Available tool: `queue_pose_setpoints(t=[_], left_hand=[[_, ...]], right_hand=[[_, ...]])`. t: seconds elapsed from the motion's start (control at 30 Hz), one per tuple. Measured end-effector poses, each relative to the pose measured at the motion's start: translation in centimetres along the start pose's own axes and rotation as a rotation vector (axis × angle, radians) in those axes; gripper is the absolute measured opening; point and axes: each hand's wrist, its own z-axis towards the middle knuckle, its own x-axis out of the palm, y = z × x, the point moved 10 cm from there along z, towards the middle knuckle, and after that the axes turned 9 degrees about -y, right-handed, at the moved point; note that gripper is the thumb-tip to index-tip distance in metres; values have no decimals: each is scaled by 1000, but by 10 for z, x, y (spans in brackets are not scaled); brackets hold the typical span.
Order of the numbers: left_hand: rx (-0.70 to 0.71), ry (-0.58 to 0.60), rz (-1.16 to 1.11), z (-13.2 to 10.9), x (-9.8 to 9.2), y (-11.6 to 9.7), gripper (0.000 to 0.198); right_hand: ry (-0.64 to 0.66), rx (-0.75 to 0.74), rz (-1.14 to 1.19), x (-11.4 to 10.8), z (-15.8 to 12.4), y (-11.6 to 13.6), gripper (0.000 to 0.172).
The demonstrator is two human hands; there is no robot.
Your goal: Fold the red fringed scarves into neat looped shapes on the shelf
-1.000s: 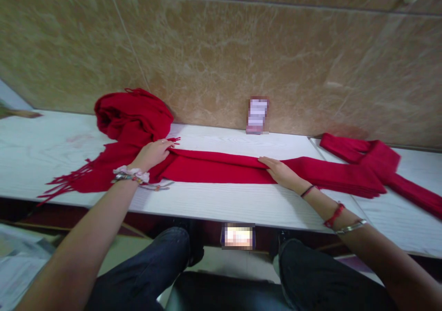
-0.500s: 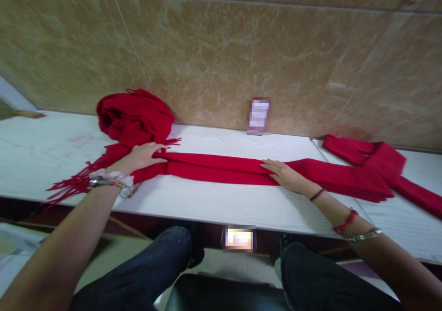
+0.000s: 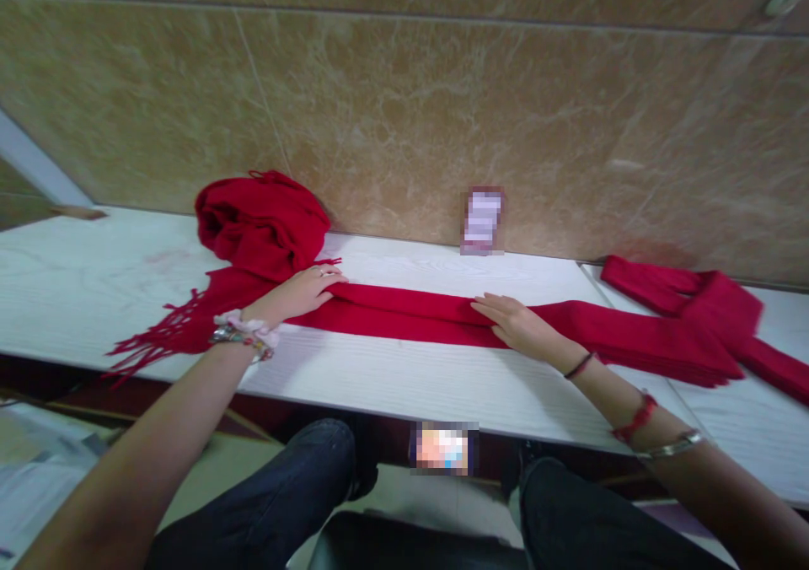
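The fingers (image 3: 329, 277) of the left hand (image 3: 303, 293) lie stretched out and close together, palm down, pressing flat on the scarf (image 3: 404, 313) without gripping it. The fingers (image 3: 485, 304) of the right hand (image 3: 515, 324) are likewise straight and slightly spread, flat on the same scarf and pointing left.

Nearest are the knees (image 3: 303, 486) in dark trousers, with a blurred patch (image 3: 444, 448) between them under the counter's edge; nothing on it can be read. Both forearms reach forward and inward over the counter (image 3: 379, 376). The left wrist carries a pale scrunchie and beads (image 3: 245, 332). The right arm carries a black band (image 3: 578, 366), a red thread (image 3: 635, 416) and a metal bangle (image 3: 673, 446).

The scarf lies folded into a long narrow strip across the white counter, its fringe (image 3: 158, 334) trailing at the left end near the front edge. The hands rest well apart on it.

Behind the left hand a heap (image 3: 265, 220) of red cloth sits against the wall (image 3: 410, 115). At the far right more folded red scarves (image 3: 688, 300) lie crossed. A small card (image 3: 482, 220) leans on the brown marble wall, its writing blurred.
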Motion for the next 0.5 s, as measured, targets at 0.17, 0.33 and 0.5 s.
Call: queue_pose_setpoints(t=[0.17,0.33,0.5], left_hand=[[-1,4,-37,3,6,-29,46],[-17,-67,14,5,-17,-31,49],[162,64,-34,-17,-3,-57,45]], right_hand=[[26,7,-10,9,13,13,43],[-94,217,150,-5,10,-14,43],[-90,139,249,-15,1,-10,44]])
